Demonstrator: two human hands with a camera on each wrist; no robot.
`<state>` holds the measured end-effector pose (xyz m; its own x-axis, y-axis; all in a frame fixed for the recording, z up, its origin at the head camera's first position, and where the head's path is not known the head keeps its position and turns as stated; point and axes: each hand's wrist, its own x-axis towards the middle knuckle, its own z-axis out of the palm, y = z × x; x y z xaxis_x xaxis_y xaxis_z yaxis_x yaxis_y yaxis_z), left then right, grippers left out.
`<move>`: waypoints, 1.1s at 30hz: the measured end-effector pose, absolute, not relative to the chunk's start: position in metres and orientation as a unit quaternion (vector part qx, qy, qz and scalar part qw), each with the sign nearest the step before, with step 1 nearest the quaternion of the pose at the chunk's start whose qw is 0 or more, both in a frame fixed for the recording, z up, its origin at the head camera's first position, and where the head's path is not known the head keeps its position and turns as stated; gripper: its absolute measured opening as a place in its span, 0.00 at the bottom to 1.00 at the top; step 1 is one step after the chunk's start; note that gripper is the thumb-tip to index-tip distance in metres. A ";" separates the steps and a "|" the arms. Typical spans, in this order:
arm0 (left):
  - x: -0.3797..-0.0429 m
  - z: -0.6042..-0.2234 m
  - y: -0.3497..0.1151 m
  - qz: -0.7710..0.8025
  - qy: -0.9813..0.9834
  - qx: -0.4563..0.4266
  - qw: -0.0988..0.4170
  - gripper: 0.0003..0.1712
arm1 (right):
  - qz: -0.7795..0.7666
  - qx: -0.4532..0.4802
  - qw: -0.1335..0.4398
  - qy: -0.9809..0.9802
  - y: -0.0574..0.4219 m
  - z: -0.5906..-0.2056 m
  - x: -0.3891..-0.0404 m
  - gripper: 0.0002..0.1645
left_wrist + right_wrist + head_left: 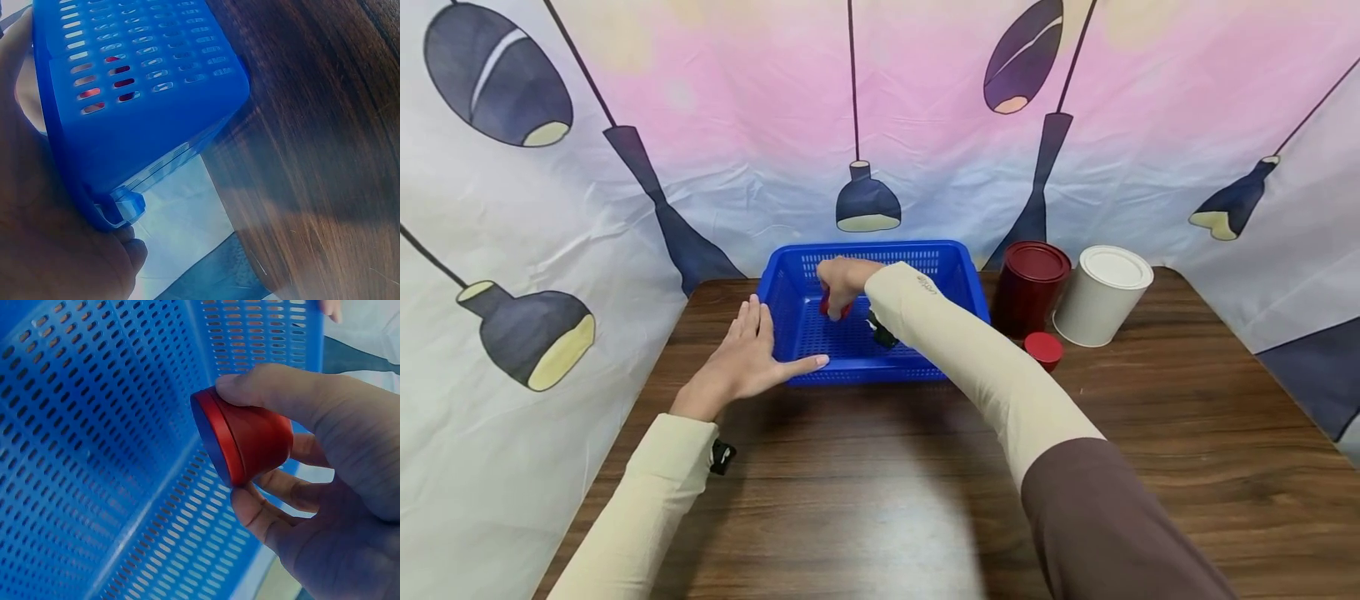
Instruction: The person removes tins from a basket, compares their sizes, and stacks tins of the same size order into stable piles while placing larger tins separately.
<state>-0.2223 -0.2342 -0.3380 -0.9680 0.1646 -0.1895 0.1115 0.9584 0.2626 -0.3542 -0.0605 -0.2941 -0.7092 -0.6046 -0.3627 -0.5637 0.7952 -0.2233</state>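
Observation:
My right hand [844,282] reaches down inside a blue plastic basket [880,372] and grips a small red tin [256,440] between thumb and fingers. In the right wrist view the tin is tilted on its side, close to the perforated basket wall. My left hand [737,354] rests at the basket's front left corner, fingers straight and thumb stretched along the front rim. The left wrist view shows its fingers at the rim's corner, with red showing through the slots. In the head view, the right hand hides most of the held tin.
To the right of the basket stand a dark red can [1030,287], a white can [1101,296] and another small red tin [1043,350]. They share a brown wooden table [820,483]. A printed cloth [760,150] hangs right behind the table's far edge.

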 end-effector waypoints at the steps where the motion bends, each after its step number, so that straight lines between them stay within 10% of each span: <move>1: -0.222 -0.337 -0.234 0.125 0.984 0.071 0.105 0.81 | -0.050 -0.318 0.207 0.924 -0.058 -0.292 -0.353 0.29; 33: -0.221 -0.338 -0.233 0.147 0.980 0.073 0.108 0.81 | -0.113 -0.341 0.130 0.924 0.021 -0.248 -0.328 0.24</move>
<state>-0.2213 -0.2326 -0.3383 -0.9658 0.1756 -0.1908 0.1120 0.9461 0.3039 -0.3282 0.0210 -0.2482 -0.7333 -0.6600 -0.1635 -0.6010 0.7416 -0.2980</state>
